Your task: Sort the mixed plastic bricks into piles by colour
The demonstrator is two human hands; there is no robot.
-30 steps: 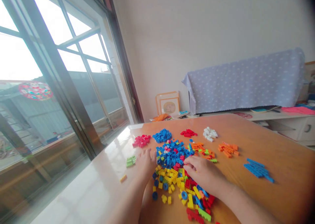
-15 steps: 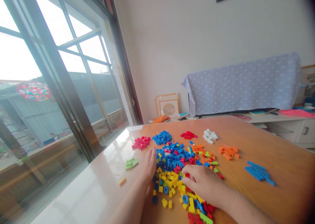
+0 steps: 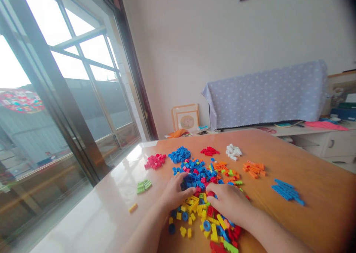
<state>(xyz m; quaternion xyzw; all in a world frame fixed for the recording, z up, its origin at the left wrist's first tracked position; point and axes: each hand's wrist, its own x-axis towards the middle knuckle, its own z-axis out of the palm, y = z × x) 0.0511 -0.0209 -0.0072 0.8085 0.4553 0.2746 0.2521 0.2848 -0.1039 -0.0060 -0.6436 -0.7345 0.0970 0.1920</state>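
Observation:
A mixed pile of small plastic bricks [image 3: 203,193], blue, yellow, red, orange and green, lies on the wooden table [image 3: 306,178] in front of me. My left hand [image 3: 175,191] rests on the pile's left side, fingers curled over blue bricks near its top. My right hand [image 3: 228,204] lies on the middle of the pile, fingertips pinched on a small red brick [image 3: 210,194]. Around the pile sit sorted heaps: red bricks [image 3: 155,160], blue bricks [image 3: 179,154], another red heap [image 3: 210,151], white bricks [image 3: 233,151], orange bricks [image 3: 253,168], long blue pieces [image 3: 286,191] and green bricks [image 3: 144,186].
One yellow brick [image 3: 132,207] lies alone near the table's left edge. A tall window [image 3: 63,97] runs along the left. Behind the table stands a cloth-covered object [image 3: 267,93] on a low white cabinet [image 3: 330,143], with framed pictures [image 3: 187,118] leaning on the wall.
My left hand slid right from the pile's edge onto the blue bricks and curled its fingers. My right hand stayed on the pile with the red brick at its fingertips. The view shifted slightly.

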